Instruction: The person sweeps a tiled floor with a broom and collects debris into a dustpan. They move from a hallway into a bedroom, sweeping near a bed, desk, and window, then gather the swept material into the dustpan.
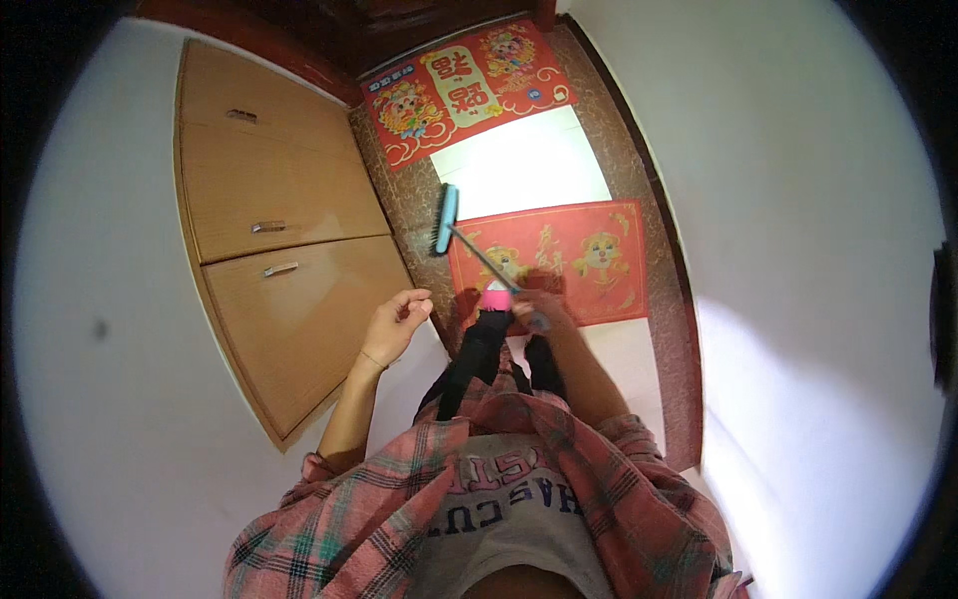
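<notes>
A long-handled brush with a light blue head and dark bristles hangs in front of me, tilted up to the left. My right hand is closed round the lower end of its thin grey handle. The brush head appears over the dark stone floor, by the left edge of the nearer red mat. Off to the left, my left hand is in the air beside the cabinet, fingers loosely bent, with nothing visible in it. My right forearm and hand partly hide my legs and the mat.
A second red patterned mat lies farther off at the dark door. Between the mats is a brightly lit pale floor panel. Brown cabinet doors with metal handles stand left; a white wall rises on the right.
</notes>
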Demonstrator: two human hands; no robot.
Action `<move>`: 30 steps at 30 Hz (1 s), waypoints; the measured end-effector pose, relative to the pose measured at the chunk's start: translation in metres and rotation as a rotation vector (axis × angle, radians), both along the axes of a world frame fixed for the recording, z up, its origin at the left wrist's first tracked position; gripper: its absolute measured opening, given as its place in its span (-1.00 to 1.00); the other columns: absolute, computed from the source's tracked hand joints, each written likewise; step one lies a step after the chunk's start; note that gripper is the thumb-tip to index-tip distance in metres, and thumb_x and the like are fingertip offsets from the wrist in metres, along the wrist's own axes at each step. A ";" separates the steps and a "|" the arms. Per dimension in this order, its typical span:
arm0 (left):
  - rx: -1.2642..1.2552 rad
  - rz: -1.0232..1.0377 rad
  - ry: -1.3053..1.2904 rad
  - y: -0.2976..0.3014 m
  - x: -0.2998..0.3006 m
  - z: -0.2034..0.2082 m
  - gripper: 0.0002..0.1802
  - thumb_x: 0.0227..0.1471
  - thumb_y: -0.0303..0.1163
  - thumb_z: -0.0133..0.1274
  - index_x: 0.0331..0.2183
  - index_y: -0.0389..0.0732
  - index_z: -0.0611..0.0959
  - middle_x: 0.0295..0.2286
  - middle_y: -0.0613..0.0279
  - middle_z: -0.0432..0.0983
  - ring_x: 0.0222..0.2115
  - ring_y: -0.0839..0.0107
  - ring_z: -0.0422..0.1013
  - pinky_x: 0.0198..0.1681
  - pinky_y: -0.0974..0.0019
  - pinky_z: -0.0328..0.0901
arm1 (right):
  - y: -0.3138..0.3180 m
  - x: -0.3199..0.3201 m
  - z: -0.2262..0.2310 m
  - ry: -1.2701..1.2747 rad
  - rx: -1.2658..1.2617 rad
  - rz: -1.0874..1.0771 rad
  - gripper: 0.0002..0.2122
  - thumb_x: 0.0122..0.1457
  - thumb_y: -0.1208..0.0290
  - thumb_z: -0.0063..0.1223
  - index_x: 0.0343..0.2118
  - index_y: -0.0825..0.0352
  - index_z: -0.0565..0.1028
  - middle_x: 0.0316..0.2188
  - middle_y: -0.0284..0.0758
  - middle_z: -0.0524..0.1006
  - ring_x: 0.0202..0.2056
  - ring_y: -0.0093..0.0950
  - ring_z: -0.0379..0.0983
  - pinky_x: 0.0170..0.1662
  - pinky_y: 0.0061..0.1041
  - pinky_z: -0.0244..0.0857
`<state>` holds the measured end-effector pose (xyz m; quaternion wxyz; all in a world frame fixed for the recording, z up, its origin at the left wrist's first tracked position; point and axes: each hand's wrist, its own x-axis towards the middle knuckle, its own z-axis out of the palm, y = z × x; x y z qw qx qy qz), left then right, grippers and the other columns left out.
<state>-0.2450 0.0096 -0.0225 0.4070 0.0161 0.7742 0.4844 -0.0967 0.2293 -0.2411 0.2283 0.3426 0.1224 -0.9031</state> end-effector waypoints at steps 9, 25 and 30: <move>0.020 -0.166 0.073 0.027 0.027 -0.009 -0.67 -0.08 -0.29 -0.06 -0.28 -0.31 0.44 -0.51 0.34 0.39 -0.47 0.62 0.28 -0.38 0.55 0.21 | 0.091 0.251 0.075 -0.595 -0.259 -0.545 -0.81 0.05 0.35 -0.22 -0.66 0.22 0.21 -0.86 -0.48 0.12 -0.88 -0.69 0.00 -0.88 -0.78 -0.04; 0.046 -0.466 0.026 0.087 0.063 0.009 -0.68 -0.07 -0.31 -0.06 -0.27 -0.31 0.43 -0.48 0.33 0.37 -0.46 0.60 0.27 -0.36 0.53 0.19 | 0.012 0.256 0.050 -0.310 0.173 -0.430 -0.93 -0.03 0.46 -0.13 -0.46 0.23 0.27 -0.79 -0.49 0.22 -0.85 -0.69 0.08 -0.86 -0.75 -0.05; 0.087 -0.501 -0.014 0.088 0.063 0.001 -0.65 -0.08 -0.29 -0.05 -0.26 -0.32 0.43 -0.49 0.32 0.37 -0.46 0.61 0.27 -0.37 0.54 0.19 | 0.002 0.392 0.093 -0.514 -0.025 -0.793 -0.79 0.04 0.47 -0.24 -0.22 0.21 0.23 -0.84 -0.48 0.16 -0.86 -0.68 0.05 -0.85 -0.76 0.03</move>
